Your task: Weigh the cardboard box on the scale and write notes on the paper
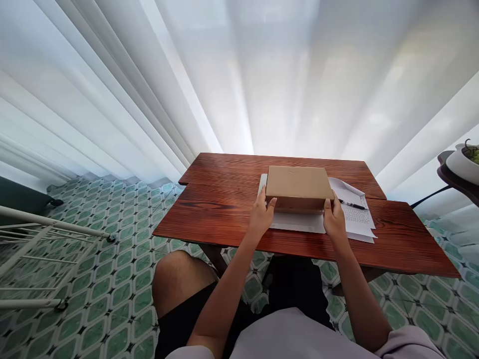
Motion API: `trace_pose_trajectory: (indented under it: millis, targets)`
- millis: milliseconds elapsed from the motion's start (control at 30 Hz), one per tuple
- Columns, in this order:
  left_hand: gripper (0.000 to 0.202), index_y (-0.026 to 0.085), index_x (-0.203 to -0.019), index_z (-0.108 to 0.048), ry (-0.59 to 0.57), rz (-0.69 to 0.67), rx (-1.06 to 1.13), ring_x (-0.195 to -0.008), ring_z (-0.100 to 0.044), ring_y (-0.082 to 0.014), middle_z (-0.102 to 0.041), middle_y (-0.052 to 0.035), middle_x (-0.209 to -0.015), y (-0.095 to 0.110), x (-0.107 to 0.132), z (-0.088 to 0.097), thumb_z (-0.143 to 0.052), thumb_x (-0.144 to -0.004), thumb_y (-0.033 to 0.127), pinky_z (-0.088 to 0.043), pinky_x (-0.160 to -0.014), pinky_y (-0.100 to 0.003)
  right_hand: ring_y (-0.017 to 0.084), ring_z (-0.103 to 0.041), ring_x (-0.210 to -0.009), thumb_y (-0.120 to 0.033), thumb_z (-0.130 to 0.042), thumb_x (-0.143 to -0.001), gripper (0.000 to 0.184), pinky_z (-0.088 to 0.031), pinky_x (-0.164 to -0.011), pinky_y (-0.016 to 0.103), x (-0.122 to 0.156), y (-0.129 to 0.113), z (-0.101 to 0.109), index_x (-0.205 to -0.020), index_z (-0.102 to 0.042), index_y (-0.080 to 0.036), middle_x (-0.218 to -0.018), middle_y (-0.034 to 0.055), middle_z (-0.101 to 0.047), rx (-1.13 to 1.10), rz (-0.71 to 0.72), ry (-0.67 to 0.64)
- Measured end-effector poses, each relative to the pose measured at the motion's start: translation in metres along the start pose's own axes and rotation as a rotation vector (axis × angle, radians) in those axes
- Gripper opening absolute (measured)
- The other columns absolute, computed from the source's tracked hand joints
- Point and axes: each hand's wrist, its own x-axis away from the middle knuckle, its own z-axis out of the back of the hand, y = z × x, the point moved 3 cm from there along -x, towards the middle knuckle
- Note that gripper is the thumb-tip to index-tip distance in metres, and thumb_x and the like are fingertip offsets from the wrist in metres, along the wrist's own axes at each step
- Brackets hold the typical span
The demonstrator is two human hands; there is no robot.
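A closed brown cardboard box (pixel 299 183) is held between my two hands, over a flat pale grey item (pixel 297 222) that lies on the wooden table. My left hand (pixel 262 212) grips the box's left end, thumb at the near corner. At the right end, my right hand (pixel 334 217) presses its fingers along the side with the thumb on the front corner. Whether the box rests on the grey item or is slightly lifted, I cannot tell. Printed sheets of paper (pixel 357 215) lie just right of the box, with a black pen (pixel 354 205) on top.
The dark red wooden table (pixel 209 209) has a stepped outline. White curtains (pixel 280 80) hang behind it. A white metal rack on casters (pixel 48 229) stands on the green tiled floor at left. A white pot (pixel 464 164) sits on a dark stand at right.
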Motion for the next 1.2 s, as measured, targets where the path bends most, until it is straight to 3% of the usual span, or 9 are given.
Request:
trace_pose_trajectory:
  millis: [200,367,633,767,900,1200]
  targets:
    - [0.074,0.020,-0.156,-0.037,0.055,-0.012,-0.142,-0.125,-0.060,-0.0354,-0.060,-0.0187,-0.139,0.002,-0.001,0.001,-0.034,-0.099,0.066,-0.052,-0.095,-0.045,0.032,-0.062,-0.119,-0.068,-0.037,-0.097,0.072,-0.049,-0.101,0.048,0.002,-0.001,0.002,-0.141,-0.057,-0.015,-0.121,0.0179,-0.069,0.076,0.025,0.015]
    - [0.071,0.021,-0.155,-0.039,0.103,-0.034,-0.188,-0.118,-0.064,-0.0349,-0.066,-0.0171,-0.132,0.003,-0.001,0.001,-0.032,-0.099,0.064,-0.051,-0.093,-0.044,0.033,-0.067,-0.110,-0.071,-0.049,-0.091,0.077,-0.052,-0.093,0.045,0.002,-0.003,0.004,-0.146,-0.053,-0.017,-0.124,0.0177,-0.068,0.113,0.034,0.029]
    - [0.083,0.018,-0.152,-0.044,0.101,-0.058,-0.197,-0.104,-0.069,-0.0332,-0.069,-0.0182,-0.125,0.006,-0.003,0.010,-0.027,-0.095,0.075,-0.052,-0.084,-0.039,0.032,-0.070,-0.095,-0.074,-0.069,-0.074,0.090,-0.054,-0.085,0.043,-0.001,-0.013,0.010,-0.144,-0.056,-0.018,-0.110,0.0158,-0.072,0.214,-0.003,0.038]
    - [0.085,0.019,-0.153,-0.042,0.134,-0.039,-0.191,-0.103,-0.070,-0.0329,-0.073,-0.0153,-0.115,0.009,-0.004,0.022,-0.051,-0.088,0.074,-0.052,-0.086,-0.039,0.032,-0.070,-0.089,-0.075,-0.073,-0.066,0.099,-0.054,-0.079,0.043,0.000,-0.029,0.009,-0.144,-0.056,-0.017,-0.100,0.0151,-0.073,0.284,0.022,0.063]
    - [0.094,0.021,-0.153,-0.041,0.166,-0.012,-0.171,-0.102,-0.071,-0.0339,-0.074,-0.0134,-0.110,0.012,-0.003,0.040,-0.075,-0.077,0.063,-0.051,-0.092,-0.043,0.033,-0.071,-0.088,-0.073,-0.074,-0.065,0.097,-0.054,-0.082,0.047,0.001,-0.048,0.000,-0.143,-0.058,-0.019,-0.098,0.0128,-0.074,0.252,0.036,0.068]
    - [0.084,0.025,-0.148,-0.047,0.285,0.011,-0.165,-0.103,-0.071,-0.0325,-0.074,-0.0104,-0.116,0.007,-0.003,0.094,-0.084,-0.075,0.042,-0.054,-0.090,-0.042,0.031,-0.072,-0.085,-0.066,-0.075,-0.068,0.088,-0.056,-0.082,0.046,0.002,-0.080,-0.040,-0.141,-0.060,-0.018,-0.093,0.0102,-0.074,0.208,0.131,0.073]
